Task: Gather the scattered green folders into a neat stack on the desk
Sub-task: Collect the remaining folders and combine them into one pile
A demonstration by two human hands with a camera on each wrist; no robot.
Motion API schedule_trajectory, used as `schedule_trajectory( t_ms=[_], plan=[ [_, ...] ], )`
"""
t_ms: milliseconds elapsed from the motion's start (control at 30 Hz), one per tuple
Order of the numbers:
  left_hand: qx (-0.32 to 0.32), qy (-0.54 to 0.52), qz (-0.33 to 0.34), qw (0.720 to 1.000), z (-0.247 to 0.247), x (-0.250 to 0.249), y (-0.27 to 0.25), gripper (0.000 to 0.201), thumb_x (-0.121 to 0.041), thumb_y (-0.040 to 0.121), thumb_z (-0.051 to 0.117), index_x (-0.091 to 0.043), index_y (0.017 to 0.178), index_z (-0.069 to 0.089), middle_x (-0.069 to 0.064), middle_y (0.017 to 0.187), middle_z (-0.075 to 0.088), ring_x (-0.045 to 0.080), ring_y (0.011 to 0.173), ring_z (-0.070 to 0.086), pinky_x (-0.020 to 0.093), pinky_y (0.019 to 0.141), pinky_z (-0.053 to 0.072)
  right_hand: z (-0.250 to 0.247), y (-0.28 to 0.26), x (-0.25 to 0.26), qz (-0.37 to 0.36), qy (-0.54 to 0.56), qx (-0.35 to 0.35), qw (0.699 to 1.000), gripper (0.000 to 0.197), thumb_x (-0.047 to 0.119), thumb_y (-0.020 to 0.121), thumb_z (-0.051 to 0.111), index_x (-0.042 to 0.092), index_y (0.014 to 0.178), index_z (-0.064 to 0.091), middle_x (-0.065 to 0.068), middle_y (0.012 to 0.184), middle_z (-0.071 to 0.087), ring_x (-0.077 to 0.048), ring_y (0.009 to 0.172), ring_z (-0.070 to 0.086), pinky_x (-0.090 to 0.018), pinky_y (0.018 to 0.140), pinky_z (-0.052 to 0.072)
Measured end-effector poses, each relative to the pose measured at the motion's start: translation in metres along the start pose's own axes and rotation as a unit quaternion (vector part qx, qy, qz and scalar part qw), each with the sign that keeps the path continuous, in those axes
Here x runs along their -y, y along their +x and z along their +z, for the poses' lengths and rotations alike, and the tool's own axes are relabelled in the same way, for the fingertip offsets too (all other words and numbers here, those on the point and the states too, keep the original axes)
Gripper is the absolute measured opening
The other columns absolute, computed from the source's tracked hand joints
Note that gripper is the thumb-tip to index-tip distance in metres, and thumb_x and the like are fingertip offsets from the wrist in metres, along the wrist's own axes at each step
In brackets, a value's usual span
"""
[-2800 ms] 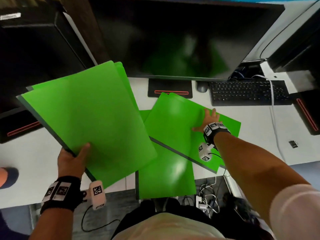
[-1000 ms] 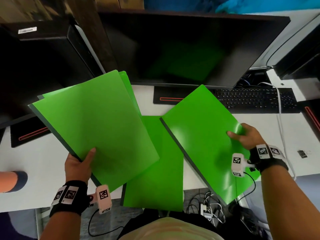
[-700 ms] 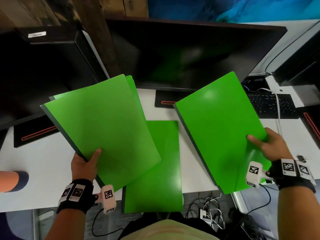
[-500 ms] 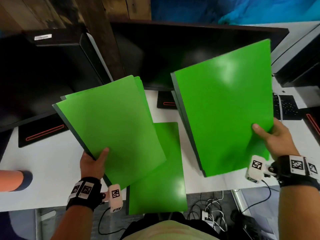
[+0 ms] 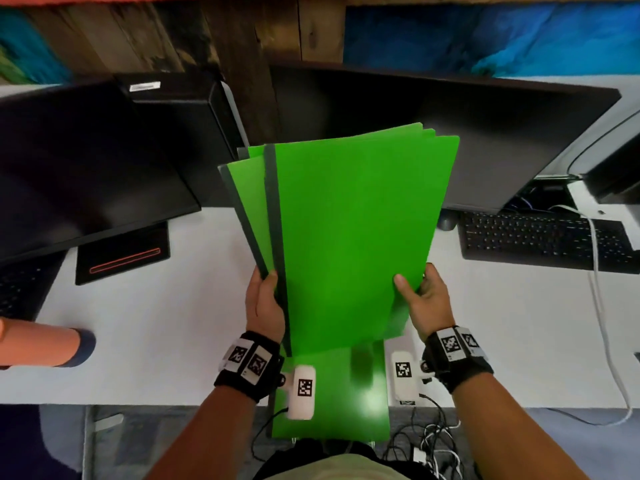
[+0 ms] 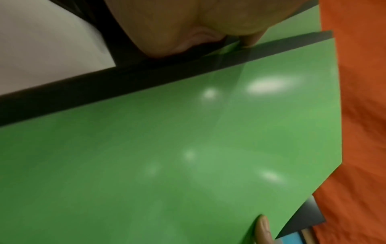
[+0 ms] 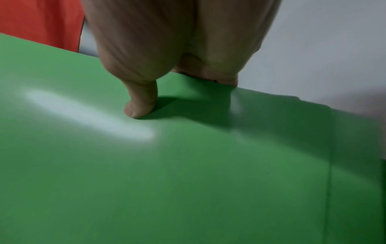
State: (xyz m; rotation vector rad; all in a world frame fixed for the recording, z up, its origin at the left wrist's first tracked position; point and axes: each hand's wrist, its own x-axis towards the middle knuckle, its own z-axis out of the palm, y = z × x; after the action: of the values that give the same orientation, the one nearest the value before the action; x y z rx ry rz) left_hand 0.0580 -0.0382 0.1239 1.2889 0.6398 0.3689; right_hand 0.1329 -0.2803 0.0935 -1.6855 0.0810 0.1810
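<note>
Several green folders (image 5: 349, 233) with dark spines are held together above the desk, fanned slightly at the left. My left hand (image 5: 265, 303) grips their left spine edge, thumb on top. My right hand (image 5: 420, 299) grips the right edge, thumb (image 7: 138, 105) pressed on the top folder (image 7: 188, 173). In the left wrist view the top green folder (image 6: 167, 148) fills the frame, and a fingertip (image 6: 263, 227) of the other hand shows at its far edge. One more green folder (image 5: 332, 396) lies flat on the white desk (image 5: 166, 334) below, overhanging the front edge.
Two black monitors (image 5: 450, 133) stand behind, with a black tower (image 5: 180, 133) between them. A black keyboard (image 5: 543, 240) and white cable (image 5: 602, 306) lie at the right. Another person's arm (image 5: 38, 344) rests on the desk at the left. Cables hang below the front edge.
My right hand lifted its folders and swung them left onto the bundle in my left hand. Both hands now hold one combined bundle over the folder lying on the desk.
</note>
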Motion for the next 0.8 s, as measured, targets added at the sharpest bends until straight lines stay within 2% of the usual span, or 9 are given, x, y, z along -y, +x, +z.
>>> schedule_trajectory(
  t_ms=[67, 100, 167, 200, 267, 367, 433, 633, 800],
  plan=[
    [0.012, 0.009, 0.036, 0.999, 0.001, -0.008, -0.002, 0.058, -0.051, 0.083, 0.052, -0.012, 0.126, 0.058, 0.015, 0.131, 0.059, 0.031, 0.127, 0.051, 0.052, 0.109, 0.036, 0.002, 0.001, 0.005, -0.002, 0.029, -0.010, 1.000, 0.035, 0.006, 0.086, 0.065, 0.014, 0.115, 0.048, 0.000, 0.095, 0.071, -0.004, 0.082, 0.068, -0.029, 0.078, 0.056],
    [0.016, 0.037, 0.062, 0.997, 0.003, -0.015, -0.005, 0.064, -0.056, 0.085, 0.048, -0.009, 0.129, 0.055, 0.011, 0.128, 0.060, 0.025, 0.125, 0.053, 0.047, 0.108, 0.039, 0.002, 0.002, 0.009, -0.005, 0.042, -0.010, 0.999, 0.040, 0.002, 0.085, 0.064, 0.015, 0.119, 0.048, 0.002, 0.096, 0.072, -0.005, 0.085, 0.069, -0.025, 0.077, 0.056],
    [0.033, 0.078, 0.129, 0.988, 0.007, -0.025, -0.007, 0.063, -0.054, 0.088, 0.043, -0.008, 0.130, 0.050, -0.001, 0.114, 0.062, 0.006, 0.109, 0.058, 0.030, 0.096, 0.046, 0.003, 0.004, 0.016, -0.024, 0.044, 0.002, 0.999, 0.035, -0.002, 0.085, 0.062, 0.019, 0.113, 0.057, 0.012, 0.094, 0.074, -0.002, 0.089, 0.069, -0.017, 0.076, 0.054],
    [0.046, 0.080, 0.143, 0.985, 0.008, -0.027, -0.007, 0.059, -0.050, 0.088, 0.046, -0.008, 0.129, 0.048, -0.004, 0.110, 0.061, 0.004, 0.105, 0.059, 0.027, 0.092, 0.047, 0.003, 0.005, 0.020, -0.032, 0.041, 0.008, 0.999, 0.033, -0.003, 0.085, 0.061, 0.023, 0.107, 0.061, 0.017, 0.093, 0.074, 0.000, 0.089, 0.069, -0.015, 0.075, 0.053],
    [0.069, 0.078, 0.162, 0.981, 0.009, -0.030, -0.006, 0.045, -0.039, 0.088, 0.049, -0.017, 0.128, 0.049, -0.007, 0.115, 0.064, 0.009, 0.111, 0.060, 0.028, 0.095, 0.048, 0.005, 0.006, 0.023, -0.034, 0.050, 0.020, 0.998, 0.030, -0.001, 0.085, 0.063, 0.022, 0.103, 0.063, 0.019, 0.093, 0.074, -0.002, 0.090, 0.069, -0.015, 0.076, 0.052],
    [0.088, 0.111, 0.163, 0.976, 0.002, -0.021, -0.005, 0.030, -0.035, 0.087, 0.048, -0.041, 0.117, 0.050, -0.023, 0.107, 0.067, -0.001, 0.104, 0.061, 0.019, 0.088, 0.049, 0.007, 0.001, 0.015, -0.016, 0.067, 0.034, 0.997, 0.034, 0.016, 0.075, 0.071, 0.018, 0.107, 0.062, 0.018, 0.094, 0.074, -0.003, 0.092, 0.069, -0.016, 0.077, 0.053],
    [0.105, 0.150, 0.149, 0.972, -0.002, -0.006, -0.008, 0.030, -0.039, 0.086, 0.050, -0.053, 0.112, 0.048, -0.024, 0.100, 0.065, -0.007, 0.095, 0.060, 0.019, 0.083, 0.048, 0.008, -0.005, 0.006, 0.007, 0.069, 0.035, 0.997, 0.043, 0.011, 0.073, 0.073, 0.013, 0.113, 0.059, 0.017, 0.094, 0.074, -0.004, 0.093, 0.069, -0.018, 0.078, 0.055],
    [0.124, 0.205, 0.129, 0.962, -0.016, 0.024, -0.018, 0.035, -0.021, 0.088, 0.052, -0.042, 0.112, 0.037, -0.023, 0.112, 0.051, -0.024, 0.100, 0.051, 0.000, 0.081, 0.039, 0.002, -0.010, -0.002, 0.016, 0.071, 0.039, 0.997, 0.038, -0.009, 0.080, 0.065, 0.010, 0.112, 0.059, 0.019, 0.089, 0.075, -0.001, 0.085, 0.070, -0.013, 0.070, 0.053],
    [0.105, 0.229, 0.122, 0.960, -0.015, 0.030, -0.013, 0.024, -0.029, 0.089, 0.049, -0.041, 0.106, 0.037, -0.021, 0.106, 0.054, -0.021, 0.093, 0.054, 0.003, 0.077, 0.042, 0.005, -0.010, 0.003, 0.012, 0.064, 0.043, 0.997, 0.034, 0.008, 0.070, 0.073, 0.015, 0.102, 0.063, 0.019, 0.085, 0.075, 0.000, 0.081, 0.071, -0.016, 0.070, 0.055]
  ],
)
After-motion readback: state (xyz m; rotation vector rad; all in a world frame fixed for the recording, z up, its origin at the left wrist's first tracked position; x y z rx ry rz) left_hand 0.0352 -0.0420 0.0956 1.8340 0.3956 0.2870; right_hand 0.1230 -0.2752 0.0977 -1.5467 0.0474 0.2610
